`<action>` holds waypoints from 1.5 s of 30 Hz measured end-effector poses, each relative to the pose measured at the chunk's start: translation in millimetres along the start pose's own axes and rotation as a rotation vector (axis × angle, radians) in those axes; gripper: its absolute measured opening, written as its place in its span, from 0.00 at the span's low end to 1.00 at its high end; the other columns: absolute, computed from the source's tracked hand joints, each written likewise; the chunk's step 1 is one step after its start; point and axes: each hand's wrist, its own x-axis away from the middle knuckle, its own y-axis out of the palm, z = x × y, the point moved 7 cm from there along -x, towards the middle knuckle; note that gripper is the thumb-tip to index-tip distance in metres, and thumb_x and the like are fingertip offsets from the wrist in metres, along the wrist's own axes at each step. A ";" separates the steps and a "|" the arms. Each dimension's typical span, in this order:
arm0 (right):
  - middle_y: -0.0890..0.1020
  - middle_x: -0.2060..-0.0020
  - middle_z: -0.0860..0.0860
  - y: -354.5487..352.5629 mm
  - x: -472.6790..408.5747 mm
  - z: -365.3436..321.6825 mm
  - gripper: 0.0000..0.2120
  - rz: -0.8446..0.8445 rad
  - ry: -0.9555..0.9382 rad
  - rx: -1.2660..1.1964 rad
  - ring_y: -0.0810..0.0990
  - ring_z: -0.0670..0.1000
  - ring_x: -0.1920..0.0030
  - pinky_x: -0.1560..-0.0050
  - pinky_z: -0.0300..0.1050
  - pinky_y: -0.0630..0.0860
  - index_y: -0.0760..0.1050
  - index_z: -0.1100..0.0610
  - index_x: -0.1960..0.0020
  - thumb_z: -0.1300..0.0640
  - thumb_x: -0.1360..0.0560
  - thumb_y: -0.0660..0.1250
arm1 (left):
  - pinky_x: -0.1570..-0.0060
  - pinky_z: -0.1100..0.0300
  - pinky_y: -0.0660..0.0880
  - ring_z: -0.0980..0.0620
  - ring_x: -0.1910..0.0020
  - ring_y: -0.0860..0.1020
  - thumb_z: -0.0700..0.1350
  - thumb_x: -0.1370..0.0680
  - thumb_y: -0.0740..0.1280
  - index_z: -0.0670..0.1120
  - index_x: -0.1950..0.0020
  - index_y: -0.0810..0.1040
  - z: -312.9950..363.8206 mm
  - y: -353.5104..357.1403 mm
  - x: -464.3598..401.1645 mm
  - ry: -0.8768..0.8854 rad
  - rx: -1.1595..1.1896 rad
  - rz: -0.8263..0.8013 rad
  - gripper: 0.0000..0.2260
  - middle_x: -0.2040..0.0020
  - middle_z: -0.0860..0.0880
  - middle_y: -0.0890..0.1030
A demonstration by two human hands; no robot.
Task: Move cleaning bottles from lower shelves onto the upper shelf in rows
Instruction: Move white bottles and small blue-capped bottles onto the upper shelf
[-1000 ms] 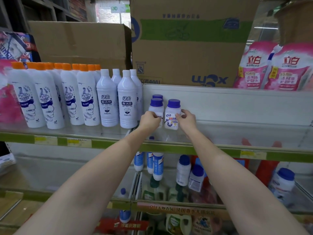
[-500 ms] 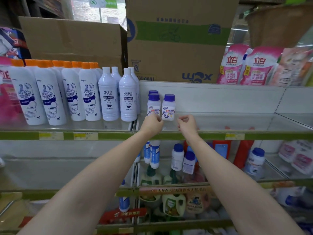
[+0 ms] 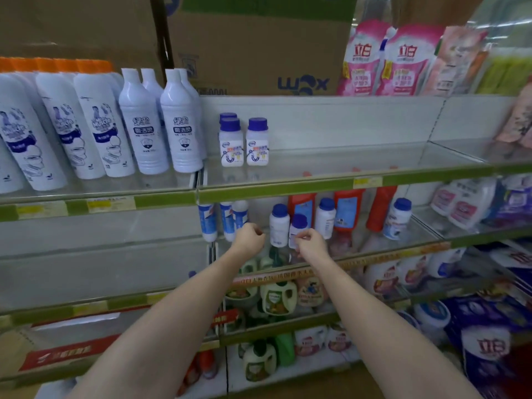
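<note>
Three small white bottles with purple caps (image 3: 257, 142) stand on the upper shelf (image 3: 288, 187), two in front and one behind the left one. On the shelf below, more small white bottles with blue caps (image 3: 279, 224) stand among red bottles. My left hand (image 3: 250, 236) and my right hand (image 3: 311, 243) hover in front of that lower shelf, fingers curled, holding nothing. My right hand is just in front of a small capped bottle (image 3: 298, 226), not gripping it. Blue and white bottles (image 3: 207, 221) stand to the left of my left hand.
Tall white cleaner bottles (image 3: 144, 125) and orange-capped ones (image 3: 57, 125) fill the upper shelf's left. Cardboard boxes (image 3: 259, 53) and pink refill pouches (image 3: 385, 59) sit above. Jugs (image 3: 277, 298) and detergent bags (image 3: 483, 341) occupy the lower shelves.
Both hands let go of the two small bottles on the upper shelf and dropped down to the shelf below. My view tilted down and right.
</note>
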 end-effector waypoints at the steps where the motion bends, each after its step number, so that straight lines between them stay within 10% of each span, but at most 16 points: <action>1: 0.83 0.55 0.54 0.1 -2.3 8.5 0.04 -0.006 0.021 -0.011 0.83 0.58 0.53 0.46 0.59 0.82 0.76 0.51 0.55 0.58 0.23 0.67 | 0.57 0.52 0.77 0.42 0.57 0.80 0.40 0.22 0.62 0.42 0.56 0.78 -1.4 6.5 -1.5 -0.005 -0.007 -0.012 0.06 0.55 0.40 0.83; 21: 0.83 0.56 0.48 -18.2 -184.8 118.9 0.03 -0.183 0.076 0.142 0.83 0.57 0.51 0.45 0.62 0.81 0.76 0.45 0.58 0.51 0.27 0.66 | 0.56 0.54 0.76 0.46 0.57 0.78 0.41 0.21 0.62 0.49 0.61 0.71 7.0 135.2 -111.7 -0.051 -0.311 -0.090 0.09 0.59 0.48 0.78; 24: 0.83 0.57 0.46 -5.3 -218.1 145.3 0.03 -0.242 0.078 0.181 0.83 0.55 0.53 0.47 0.63 0.81 0.76 0.39 0.57 0.46 0.30 0.64 | 0.51 0.52 0.76 0.46 0.51 0.78 0.42 0.21 0.63 0.47 0.49 0.75 18.7 147.2 -126.5 -0.006 -0.290 -0.040 0.03 0.50 0.48 0.78; 27: 0.82 0.56 0.45 -11.8 -208.7 126.2 0.01 -0.266 0.045 0.202 0.82 0.54 0.53 0.45 0.60 0.81 0.75 0.42 0.56 0.48 0.26 0.64 | 0.44 0.47 0.77 0.43 0.43 0.78 0.43 0.21 0.65 0.48 0.29 0.67 28.7 154.9 -137.3 -0.004 -0.206 0.057 0.21 0.38 0.46 0.76; 31: 0.81 0.54 0.45 -22.0 -201.2 114.9 0.01 -0.265 0.022 0.222 0.81 0.51 0.51 0.43 0.55 0.80 0.74 0.44 0.55 0.49 0.24 0.64 | 0.42 0.44 0.77 0.42 0.41 0.78 0.48 0.21 0.67 0.51 0.25 0.61 34.7 170.9 -146.6 -0.051 -0.126 0.074 0.27 0.35 0.45 0.75; 35: 0.78 0.59 0.45 -29.6 -190.8 121.7 0.05 -0.277 0.046 0.219 0.75 0.42 0.62 0.68 0.27 0.70 0.77 0.53 0.46 0.57 0.19 0.64 | 0.37 0.46 0.74 0.39 0.35 0.74 0.52 0.22 0.68 0.51 0.21 0.57 39.5 184.9 -157.5 -0.121 -0.223 0.045 0.32 0.26 0.43 0.64; 40: 0.80 0.53 0.49 -25.2 -186.8 131.3 0.06 -0.266 0.110 0.096 0.80 0.53 0.48 0.47 0.46 0.76 0.76 0.57 0.45 0.59 0.21 0.64 | 0.42 0.44 0.75 0.38 0.38 0.76 0.55 0.21 0.66 0.49 0.21 0.56 35.7 191.3 -164.0 -0.198 -0.239 0.158 0.32 0.28 0.42 0.63; 45: 0.80 0.54 0.48 -23.4 -193.8 138.3 0.06 -0.255 0.133 0.076 0.79 0.49 0.52 0.55 0.40 0.71 0.78 0.56 0.46 0.59 0.21 0.64 | 0.45 0.42 0.77 0.37 0.41 0.76 0.61 0.24 0.68 0.51 0.24 0.57 26.5 183.7 -155.7 -0.233 -0.185 0.264 0.34 0.33 0.41 0.69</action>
